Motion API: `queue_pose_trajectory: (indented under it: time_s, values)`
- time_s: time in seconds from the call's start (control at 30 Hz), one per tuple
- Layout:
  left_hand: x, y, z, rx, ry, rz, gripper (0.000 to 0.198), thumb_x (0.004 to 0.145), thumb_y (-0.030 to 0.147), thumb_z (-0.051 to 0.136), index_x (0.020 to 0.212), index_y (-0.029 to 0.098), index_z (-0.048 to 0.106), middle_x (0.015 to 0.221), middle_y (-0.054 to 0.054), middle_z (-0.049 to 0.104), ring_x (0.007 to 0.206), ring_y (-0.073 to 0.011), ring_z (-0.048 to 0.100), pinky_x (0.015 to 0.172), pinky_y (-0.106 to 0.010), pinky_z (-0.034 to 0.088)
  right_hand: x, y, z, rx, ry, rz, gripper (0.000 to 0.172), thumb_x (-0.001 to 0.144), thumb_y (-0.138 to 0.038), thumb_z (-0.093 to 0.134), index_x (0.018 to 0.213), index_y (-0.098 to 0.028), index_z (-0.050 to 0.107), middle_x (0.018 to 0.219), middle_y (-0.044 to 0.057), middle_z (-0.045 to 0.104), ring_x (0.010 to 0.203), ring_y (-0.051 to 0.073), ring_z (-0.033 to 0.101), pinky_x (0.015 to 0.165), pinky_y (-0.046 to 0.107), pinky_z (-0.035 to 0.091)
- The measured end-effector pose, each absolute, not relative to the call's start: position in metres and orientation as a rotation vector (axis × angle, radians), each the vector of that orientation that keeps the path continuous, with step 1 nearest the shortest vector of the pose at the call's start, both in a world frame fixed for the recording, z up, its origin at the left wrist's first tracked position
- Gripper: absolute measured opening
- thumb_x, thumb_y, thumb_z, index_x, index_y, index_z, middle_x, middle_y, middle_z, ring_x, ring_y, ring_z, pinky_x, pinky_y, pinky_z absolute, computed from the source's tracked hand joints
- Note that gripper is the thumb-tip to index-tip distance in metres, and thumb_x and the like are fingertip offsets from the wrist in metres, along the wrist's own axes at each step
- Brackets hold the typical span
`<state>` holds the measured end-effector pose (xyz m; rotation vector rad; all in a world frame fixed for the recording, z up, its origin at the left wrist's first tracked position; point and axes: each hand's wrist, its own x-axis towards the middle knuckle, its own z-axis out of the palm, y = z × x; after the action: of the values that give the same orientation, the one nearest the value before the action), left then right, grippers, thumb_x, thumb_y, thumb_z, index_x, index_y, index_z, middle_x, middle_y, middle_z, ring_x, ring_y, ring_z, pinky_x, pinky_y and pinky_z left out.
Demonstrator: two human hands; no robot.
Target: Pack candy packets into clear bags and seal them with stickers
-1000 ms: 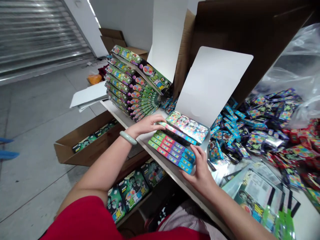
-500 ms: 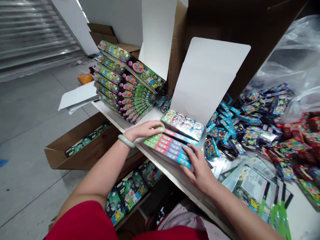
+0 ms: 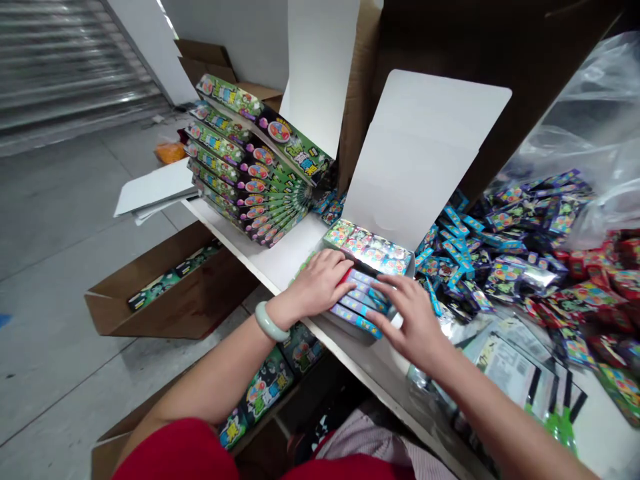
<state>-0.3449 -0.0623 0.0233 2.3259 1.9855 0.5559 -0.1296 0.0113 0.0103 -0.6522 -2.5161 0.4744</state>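
Both the left hand (image 3: 320,283) and the right hand (image 3: 413,321) are bare. Just behind the left fingers, at the wrist, sits a smooth, rounded bangle (image 3: 271,322) of pale green stone, probably jade. Farther back from the fingers of both hands, the bare forearms run up into a red top (image 3: 170,457) with short sleeves. Below the fingers, nearer the body, shows a pink-and-white striped cloth (image 3: 360,445); which garment it is, if any, cannot be told.
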Motion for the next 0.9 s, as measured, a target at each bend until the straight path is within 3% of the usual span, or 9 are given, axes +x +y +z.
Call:
queue_pose_trajectory:
  time_s: [0.2, 0.43, 0.77, 0.9]
  values:
    - [-0.347, -0.065, 0.024, 2.315, 2.021, 0.524, 0.026, 0.095, 0.039, 0.049, 0.104, 0.018, 0.061, 0.102, -0.009, 0.057, 0.099, -0.0266, 0.052, 0.085, -0.042, 0.045, -0.180, 0.089, 0.040, -0.897, -2.754, 0.384, 0.036, 0.092, -0.034, 0.052, 0.120, -0.012, 0.060, 0.115, 0.017, 0.064, 0.109, 0.029, 0.059, 0.095, 0.041, 0.046]
    - [-0.347, -0.069, 0.023, 2.299, 2.001, 0.597, 0.025, 0.094, 0.036, 0.052, 0.108, 0.018, 0.059, 0.106, -0.010, 0.058, 0.101, -0.0272, 0.053, 0.089, -0.043, 0.045, -0.206, 0.097, 0.047, -1.028, -3.053, 0.387, 0.065, 0.074, -0.055, 0.069, 0.120, -0.009, 0.061, 0.115, 0.020, 0.060, 0.103, 0.031, 0.061, 0.087, 0.036, 0.050]
    - [-0.349, -0.073, 0.019, 2.245, 1.986, 0.714, 0.012, 0.092, 0.030, 0.056, 0.097, 0.019, 0.056, 0.106, -0.010, 0.061, 0.102, -0.0270, 0.055, 0.090, -0.043, 0.046, -0.223, 0.093, 0.051, -1.070, -3.111, 0.345, 0.078, 0.081, -0.069, 0.052, 0.124, -0.004, 0.059, 0.122, 0.025, 0.061, 0.118, 0.036, 0.054, 0.097, 0.043, 0.043]
    - [-0.349, -0.076, 0.019, 2.236, 1.987, 0.728, 0.010, 0.092, 0.028, 0.055, 0.094, 0.018, 0.057, 0.104, -0.010, 0.061, 0.102, -0.0263, 0.055, 0.090, -0.043, 0.046, -0.227, 0.087, 0.050, -1.158, -3.104, 0.373, 0.080, 0.080, -0.073, 0.050, 0.115, -0.002, 0.065, 0.124, 0.029, 0.058, 0.123, 0.039, 0.048, 0.098, 0.046, 0.042]
